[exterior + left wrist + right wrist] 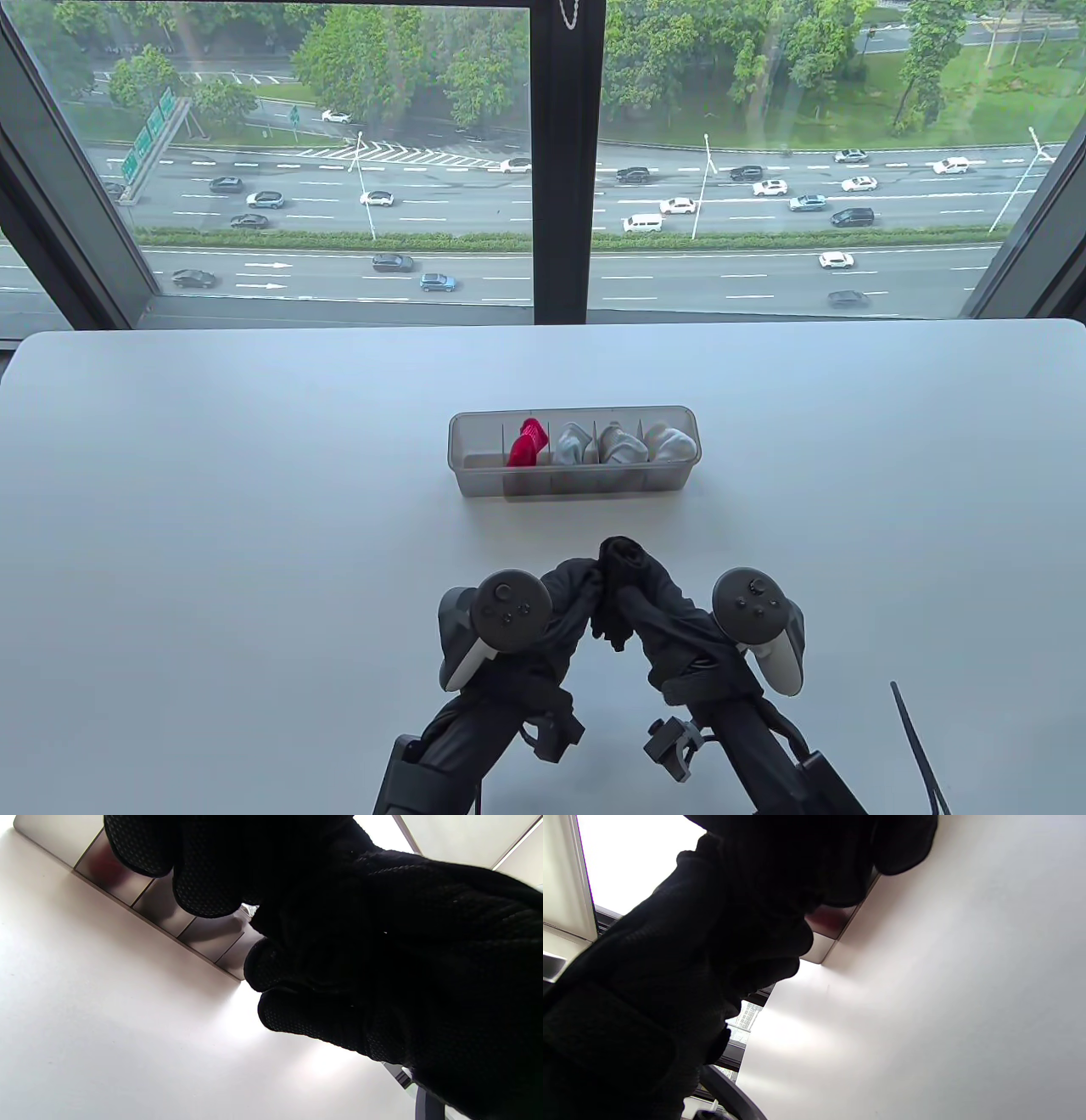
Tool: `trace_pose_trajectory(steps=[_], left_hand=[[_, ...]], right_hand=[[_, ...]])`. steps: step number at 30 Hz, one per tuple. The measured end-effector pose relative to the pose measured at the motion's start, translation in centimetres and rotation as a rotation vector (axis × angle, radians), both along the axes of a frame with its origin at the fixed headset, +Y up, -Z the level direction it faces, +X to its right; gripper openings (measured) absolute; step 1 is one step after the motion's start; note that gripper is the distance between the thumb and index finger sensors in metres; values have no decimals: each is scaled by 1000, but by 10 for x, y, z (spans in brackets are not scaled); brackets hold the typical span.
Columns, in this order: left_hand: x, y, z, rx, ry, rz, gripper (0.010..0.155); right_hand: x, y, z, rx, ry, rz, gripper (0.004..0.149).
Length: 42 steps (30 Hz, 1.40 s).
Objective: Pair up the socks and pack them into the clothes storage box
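A clear storage box (577, 486) stands mid-table with dividers. Its leftmost cell is empty; then come a red sock pair (526, 443), two grey pairs (573, 443) (620, 446) and a white pair (672, 441). In front of the box, my left hand (570, 596) and right hand (655, 621) meet and grip a bunched black sock bundle (621, 562) between them, above the table. In the left wrist view my curled fingers (203, 882) hang before the box (161, 906). In the right wrist view dark fingers (840, 861) cover most of the box (831, 926); the bundle itself cannot be made out there.
The white table (212, 509) spreads wide on both sides of the box. A window with a dark centre post (567, 170) runs behind the table's far edge. A thin black cable tie (920, 755) lies at the near right.
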<state>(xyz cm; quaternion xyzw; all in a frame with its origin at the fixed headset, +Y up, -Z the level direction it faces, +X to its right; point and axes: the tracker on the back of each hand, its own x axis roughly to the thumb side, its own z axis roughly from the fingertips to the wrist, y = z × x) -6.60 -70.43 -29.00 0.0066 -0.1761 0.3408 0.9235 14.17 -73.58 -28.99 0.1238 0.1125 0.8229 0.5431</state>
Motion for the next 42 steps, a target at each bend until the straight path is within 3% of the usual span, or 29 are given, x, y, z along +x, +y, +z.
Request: trace_pose_trajectory(steps=[5, 8, 16, 20, 23, 26, 29, 31, 35, 39, 42], left_hand=[[0, -1, 1, 1, -2, 21, 45], [0, 0, 1, -1, -79, 47, 45], [6, 4, 5, 16, -148, -5, 42], [8, 6, 4, -5, -142, -28, 41], [7, 1, 1, -43, -149, -5, 41], [4, -3, 0, -73, -128, 22, 40], [-1, -4, -5, -121, -110, 55, 40], [-5, -6, -8, -151, -108, 51, 39], [-9, -13, -10, -199, -106, 63, 38], [-2, -10, -9, -233, -151, 89, 38], [2, -9, -8, -180, -143, -9, 40]], right_hand=[[2, 0, 1, 4, 2, -23, 60], [3, 0, 0, 0, -1, -6, 60], [7, -3, -1, -8, -27, 6, 60], [11, -3, 0, -47, -152, -34, 62], [12, 0, 3, -3, -221, 26, 58], [8, 3, 3, 81, -138, 89, 53], [3, 3, 2, 46, 7, 37, 56], [-4, 3, 5, 60, 72, 91, 64], [-14, 0, 6, 87, 153, 242, 93], [-12, -2, 6, 140, 64, 308, 82], [-7, -7, 3, 73, 43, 238, 70]])
